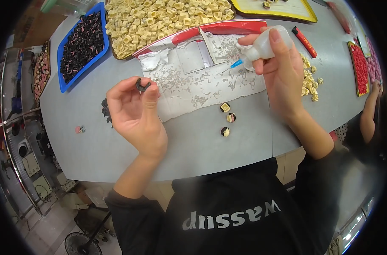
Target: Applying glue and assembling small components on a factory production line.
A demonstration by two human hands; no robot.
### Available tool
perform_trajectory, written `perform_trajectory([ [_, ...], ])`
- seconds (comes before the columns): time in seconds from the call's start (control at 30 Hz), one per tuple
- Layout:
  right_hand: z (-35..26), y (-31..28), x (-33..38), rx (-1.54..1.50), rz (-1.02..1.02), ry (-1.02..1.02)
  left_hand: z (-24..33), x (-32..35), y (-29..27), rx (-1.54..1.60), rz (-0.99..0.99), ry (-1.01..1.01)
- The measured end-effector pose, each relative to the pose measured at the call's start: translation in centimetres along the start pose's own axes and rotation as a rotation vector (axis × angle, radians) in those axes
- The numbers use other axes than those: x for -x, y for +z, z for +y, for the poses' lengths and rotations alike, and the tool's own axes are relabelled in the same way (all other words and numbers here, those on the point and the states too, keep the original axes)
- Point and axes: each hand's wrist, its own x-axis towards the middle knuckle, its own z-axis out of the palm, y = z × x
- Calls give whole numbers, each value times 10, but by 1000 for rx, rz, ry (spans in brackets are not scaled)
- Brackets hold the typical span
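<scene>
One view only, so nothing is being shared between views; the head camera is looking steeply down from above the person's chest onto a grey table [227,148], facing forward across it; its fisheye lens is bending the table's edges toward the dark rim; it is sitting close, with the left hand [136,114] filling centre left and the right hand [282,70] upper right; forearms are entering from below; floor is showing at lower left.

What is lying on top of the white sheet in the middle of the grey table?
On the white sheet lie dried glue smears, paper scraps and one small round piece at its lower edge. The right hand covers its right end.
</scene>
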Motion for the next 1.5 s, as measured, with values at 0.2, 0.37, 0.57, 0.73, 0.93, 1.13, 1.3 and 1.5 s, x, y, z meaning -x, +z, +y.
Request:
perform_trajectory([
  [0.2, 4, 0, 7, 117, -94, -101, 0, 4, 4, -34, 17, -13],
  [0.37, 11, 1, 7, 197, -152, -142, -2, 3, 4, -21, 31, -101],
  [0.57, 17, 0, 9, 243, -252, -182, -4, 4, 5, -7, 16, -127],
  [0.73, 19, 0, 10, 294, -275, -190, -4, 4, 5, -35, 2, -127],
  [0.93, 18, 1, 12, 322, -294, -181, -4, 4, 5, -33, 6, -136],
  [1.13, 19, 1, 12, 339, -278, -209, -4, 3, 6, -44, 1, -149],
  [1.3, 17, 1, 11, 358, -302, -228, -3, 3, 6, -42, 2, -150],
  [1.5, 19, 1, 11, 335, -285, -243, -4, 4, 6, -41, 4, -155],
])
